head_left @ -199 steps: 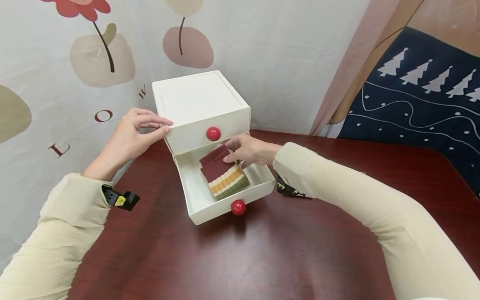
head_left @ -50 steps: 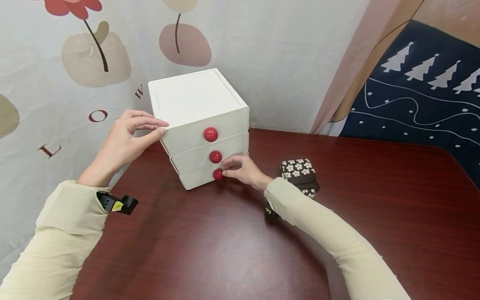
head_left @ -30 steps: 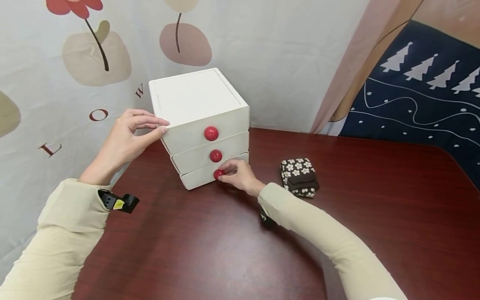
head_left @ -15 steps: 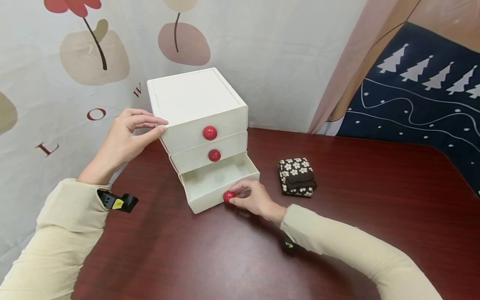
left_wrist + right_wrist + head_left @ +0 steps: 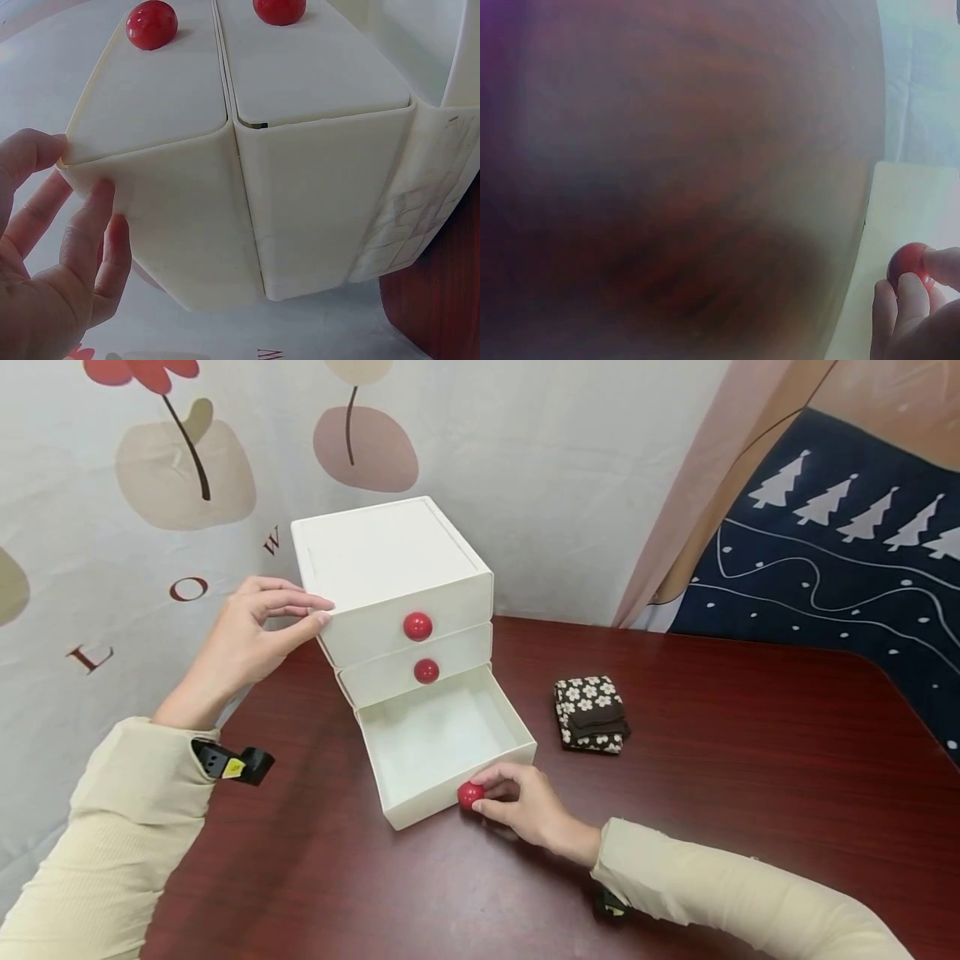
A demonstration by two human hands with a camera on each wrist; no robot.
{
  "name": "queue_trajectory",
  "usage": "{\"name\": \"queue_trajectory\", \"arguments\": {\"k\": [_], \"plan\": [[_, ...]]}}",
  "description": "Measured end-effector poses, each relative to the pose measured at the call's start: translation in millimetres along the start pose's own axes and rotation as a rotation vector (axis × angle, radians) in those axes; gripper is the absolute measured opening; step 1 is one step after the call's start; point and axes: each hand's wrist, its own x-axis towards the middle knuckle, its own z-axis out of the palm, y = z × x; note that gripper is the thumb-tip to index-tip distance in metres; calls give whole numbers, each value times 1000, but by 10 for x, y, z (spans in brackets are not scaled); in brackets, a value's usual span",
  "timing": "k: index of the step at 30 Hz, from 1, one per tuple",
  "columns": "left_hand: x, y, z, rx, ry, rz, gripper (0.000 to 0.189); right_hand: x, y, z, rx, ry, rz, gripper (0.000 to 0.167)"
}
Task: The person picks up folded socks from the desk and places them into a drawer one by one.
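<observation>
A white drawer unit [image 5: 393, 547] with red ball knobs stands on the table. Its top and middle drawers are closed; the bottom drawer [image 5: 442, 743] is pulled well out, and nothing lies in its visible part. My right hand [image 5: 528, 806] pinches the bottom drawer's red knob [image 5: 471, 795] between thumb and fingers, as the right wrist view also shows. At the unit's upper left front corner, my left hand [image 5: 251, 627] holds on with fingertips and thumb. In the left wrist view, fingers [image 5: 94, 214] touch the unit's side near that corner.
Folded dark brown socks [image 5: 592, 714] with white flowers lie on the red-brown table [image 5: 720, 752], right of the unit. A printed curtain [image 5: 525, 468] hangs close behind. Toward the back right hangs a navy cloth [image 5: 832, 560] with white trees.
The middle drawer, earlier open with striped socks in my right hand, is now closed. My right hand moved to the bottom knob and pulled that drawer out toward me. My left hand stayed.
</observation>
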Motion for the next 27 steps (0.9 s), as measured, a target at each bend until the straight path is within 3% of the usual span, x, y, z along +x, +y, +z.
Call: {"name": "queue_trajectory", "arguments": {"k": [9,16,21,27], "plan": [[7,-7,10,-3,1,-1,24,-69,29,12,5,-1,-19,21],[4,-2,11,7,-2,-5,24,-115,-12,-114,-10,-74,-49,25],[3,-3,17,8,-4,-12,24,-182,-154,-355,-76,-68,-85,21],[4,-4,16,9,6,-3,23,-65,-392,-881,-208,-52,-214,19]]}}
